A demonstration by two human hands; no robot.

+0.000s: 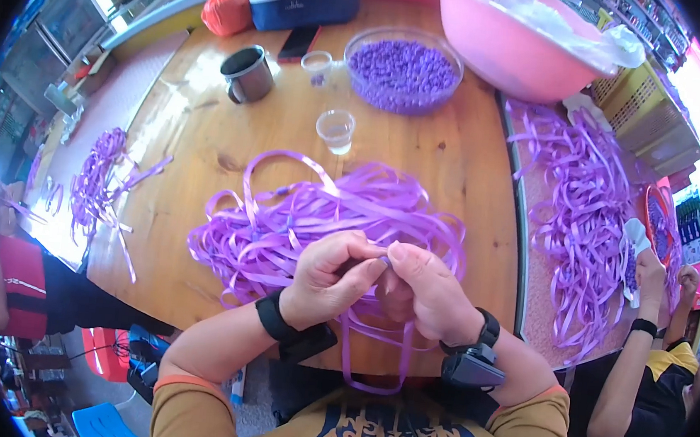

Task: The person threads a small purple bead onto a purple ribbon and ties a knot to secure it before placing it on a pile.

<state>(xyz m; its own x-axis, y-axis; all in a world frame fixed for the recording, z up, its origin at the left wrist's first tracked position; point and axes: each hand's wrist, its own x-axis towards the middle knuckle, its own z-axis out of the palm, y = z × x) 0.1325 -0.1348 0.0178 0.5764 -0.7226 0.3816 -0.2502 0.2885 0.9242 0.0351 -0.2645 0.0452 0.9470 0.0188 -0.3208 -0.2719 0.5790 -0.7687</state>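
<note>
My left hand (330,277) and my right hand (429,290) meet above the near part of the table, thumbs and fingertips pinched together. Between them they grip a purple ribbon strap (406,352), whose loop hangs toward my lap. A small purple bit shows at the fingertips, too covered to make out. Beneath and beyond my hands lies a tangled heap of purple ribbon straps (284,213). Past the heap stands a clear plastic cup (336,131), and behind it a clear bowl (403,73) full of small purple pieces.
A dark metal mug (246,75), a second small cup (316,67) and a phone (299,43) stand farther back. At the back right is a pink basin (515,41). More purple straps lie left (102,180) and right (578,230). People work at both sides.
</note>
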